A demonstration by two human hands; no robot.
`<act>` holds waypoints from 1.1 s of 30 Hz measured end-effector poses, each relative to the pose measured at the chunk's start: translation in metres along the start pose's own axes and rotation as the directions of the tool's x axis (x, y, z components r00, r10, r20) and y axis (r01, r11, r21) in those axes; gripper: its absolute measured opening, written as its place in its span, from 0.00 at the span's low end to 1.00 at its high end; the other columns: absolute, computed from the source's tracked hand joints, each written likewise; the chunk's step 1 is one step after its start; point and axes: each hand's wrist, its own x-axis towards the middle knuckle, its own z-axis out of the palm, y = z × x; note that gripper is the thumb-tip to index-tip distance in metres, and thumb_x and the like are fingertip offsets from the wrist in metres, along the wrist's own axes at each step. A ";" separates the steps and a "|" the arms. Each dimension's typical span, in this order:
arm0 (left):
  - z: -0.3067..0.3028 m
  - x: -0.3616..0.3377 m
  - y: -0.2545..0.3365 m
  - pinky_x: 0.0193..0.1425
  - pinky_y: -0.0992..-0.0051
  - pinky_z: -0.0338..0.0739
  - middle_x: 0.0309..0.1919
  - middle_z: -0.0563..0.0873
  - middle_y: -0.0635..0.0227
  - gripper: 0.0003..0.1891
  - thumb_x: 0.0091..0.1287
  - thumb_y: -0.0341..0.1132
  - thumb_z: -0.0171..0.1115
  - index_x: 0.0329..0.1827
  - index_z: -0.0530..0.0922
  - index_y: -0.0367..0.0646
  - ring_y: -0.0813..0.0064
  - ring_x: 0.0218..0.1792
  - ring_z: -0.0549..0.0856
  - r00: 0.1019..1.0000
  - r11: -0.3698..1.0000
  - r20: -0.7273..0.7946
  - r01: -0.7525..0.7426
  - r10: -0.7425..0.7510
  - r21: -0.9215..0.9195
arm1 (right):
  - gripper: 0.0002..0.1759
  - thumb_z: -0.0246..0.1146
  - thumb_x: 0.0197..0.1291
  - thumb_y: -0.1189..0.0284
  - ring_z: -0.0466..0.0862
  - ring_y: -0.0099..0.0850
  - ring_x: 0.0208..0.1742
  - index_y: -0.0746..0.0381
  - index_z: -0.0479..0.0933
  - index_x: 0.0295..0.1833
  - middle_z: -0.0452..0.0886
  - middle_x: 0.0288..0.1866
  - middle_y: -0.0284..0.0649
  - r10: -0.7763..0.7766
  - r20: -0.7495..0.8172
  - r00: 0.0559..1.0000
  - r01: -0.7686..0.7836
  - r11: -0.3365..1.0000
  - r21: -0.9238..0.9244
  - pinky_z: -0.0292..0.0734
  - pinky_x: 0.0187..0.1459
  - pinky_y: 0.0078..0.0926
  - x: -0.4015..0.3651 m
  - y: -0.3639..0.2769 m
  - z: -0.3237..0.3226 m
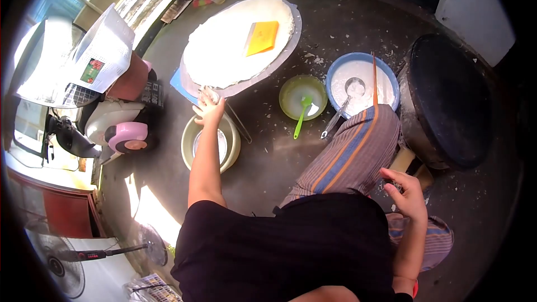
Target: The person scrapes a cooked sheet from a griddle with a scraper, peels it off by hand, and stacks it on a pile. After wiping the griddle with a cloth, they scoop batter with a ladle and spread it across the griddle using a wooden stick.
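My left hand [209,113] reaches forward to the near edge of a round tray [297,28], its fingers around a small whitish crumpled piece [208,96]. A wide, thin white sheet or stack of sheets [224,45] covers most of the tray. An orange scraper [262,38] lies on top. Below my left forearm stands a cream bucket [235,148] with a pale round thing inside. My right hand [408,194] hovers by my knee, fingers loosely bent and apart, holding nothing.
A blue basin [330,78] of white batter holds a metal ladle [339,113]. Beside it sits a yellow-green bowl [285,103] with a green utensil [302,116]. A large black round griddle [450,100] stands at right. Scraps litter the floor; a scooter [120,128] and fan [59,263] are at left.
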 end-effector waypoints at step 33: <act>0.206 -0.164 0.184 0.30 0.70 0.78 0.23 0.77 0.65 0.16 0.66 0.44 0.50 0.40 0.71 0.38 0.73 0.21 0.78 0.077 0.739 0.919 0.569 0.388 -0.360 | 0.12 0.55 0.62 0.69 0.75 0.18 0.25 0.61 0.67 0.49 0.77 0.28 0.34 0.557 -0.085 0.826 -0.361 0.639 0.679 0.68 0.25 0.14 0.104 0.155 -0.031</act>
